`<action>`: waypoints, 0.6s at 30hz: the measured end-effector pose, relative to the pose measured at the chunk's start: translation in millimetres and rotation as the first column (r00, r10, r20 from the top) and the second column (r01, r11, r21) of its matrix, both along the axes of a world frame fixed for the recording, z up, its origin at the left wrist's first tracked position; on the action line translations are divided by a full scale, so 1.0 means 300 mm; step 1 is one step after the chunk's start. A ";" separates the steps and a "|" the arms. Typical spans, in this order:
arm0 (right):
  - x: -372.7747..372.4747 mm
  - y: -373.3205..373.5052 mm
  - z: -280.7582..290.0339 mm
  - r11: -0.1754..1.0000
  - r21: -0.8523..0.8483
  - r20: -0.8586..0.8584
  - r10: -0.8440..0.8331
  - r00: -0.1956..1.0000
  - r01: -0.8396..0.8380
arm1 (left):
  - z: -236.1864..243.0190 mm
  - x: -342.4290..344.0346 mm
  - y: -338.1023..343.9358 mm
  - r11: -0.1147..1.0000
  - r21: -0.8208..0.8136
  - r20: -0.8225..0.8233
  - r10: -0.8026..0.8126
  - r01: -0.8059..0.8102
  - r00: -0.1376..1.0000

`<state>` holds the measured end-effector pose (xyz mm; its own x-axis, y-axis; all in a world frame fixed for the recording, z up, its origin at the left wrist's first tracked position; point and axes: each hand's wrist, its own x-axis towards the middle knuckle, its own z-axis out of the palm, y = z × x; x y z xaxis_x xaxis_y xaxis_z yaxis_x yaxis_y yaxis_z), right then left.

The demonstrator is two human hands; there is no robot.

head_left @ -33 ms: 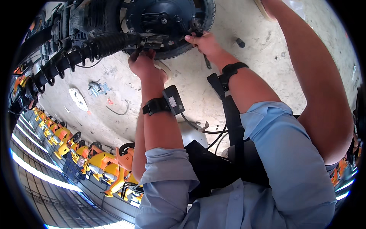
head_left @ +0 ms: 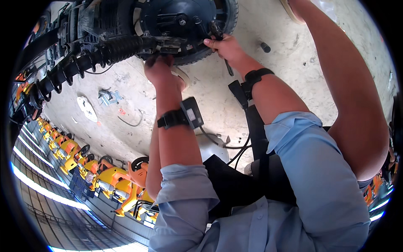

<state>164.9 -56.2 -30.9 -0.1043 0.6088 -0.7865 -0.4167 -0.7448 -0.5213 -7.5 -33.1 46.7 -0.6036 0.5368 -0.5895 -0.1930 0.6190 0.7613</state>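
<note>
At the top, a black wheel (head_left: 176,14) with a wide hub and a ribbed tyre sits in a scooter's frame. My right hand (head_left: 228,47) is closed around a dark wrench-like tool (head_left: 215,31), whose head lies over the tyre's right side. Its handle comes out below my palm. At the wheel's lower left my left hand (head_left: 158,69) reaches up under a metal bracket (head_left: 170,44). The fingers of that hand are curled and partly in shadow, and whatever they grip is hidden. A black coil-spring shock absorber (head_left: 90,59) slants away on the left.
Pale concrete floor holds a short black cylinder (head_left: 265,47), a white oval part (head_left: 87,109), a bluish metal part (head_left: 110,97) and a bent cable (head_left: 132,122). Yellow scooters (head_left: 107,178) stand in a row at lower left. Another person's bare leg (head_left: 348,71) is on the right.
My left hand has shifted slightly down from the bracket, its fingers drawn in closer. The head of the tool in my right hand has tilted a little. The wheel stays nearly in place.
</note>
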 end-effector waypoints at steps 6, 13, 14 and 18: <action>-0.010 0.010 0.066 1.000 -0.005 -0.054 -0.012 0.998 0.012 | -0.115 0.019 -0.193 0.808 -0.201 0.101 -0.545 0.553 0.832; 0.068 -0.106 0.072 0.996 -0.069 0.336 0.084 0.938 -0.065 | -0.025 0.122 -0.297 0.801 -0.197 0.376 -0.471 0.565 0.798; 0.098 -0.119 0.083 0.994 -0.095 0.399 0.087 0.913 -0.053 | 0.011 0.156 -0.291 0.783 -0.183 0.431 -0.480 0.595 0.764; 0.205 -0.091 0.232 0.982 -0.172 0.356 -0.013 0.934 0.079 | 0.179 0.221 -0.206 0.606 -0.235 0.482 -0.606 0.760 0.632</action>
<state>226.5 -83.6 38.7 0.2243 0.4503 -0.8643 -0.2673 -0.8244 -0.4989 58.8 -95.0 100.6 0.1145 0.3882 -0.9144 0.2343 0.8840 0.4046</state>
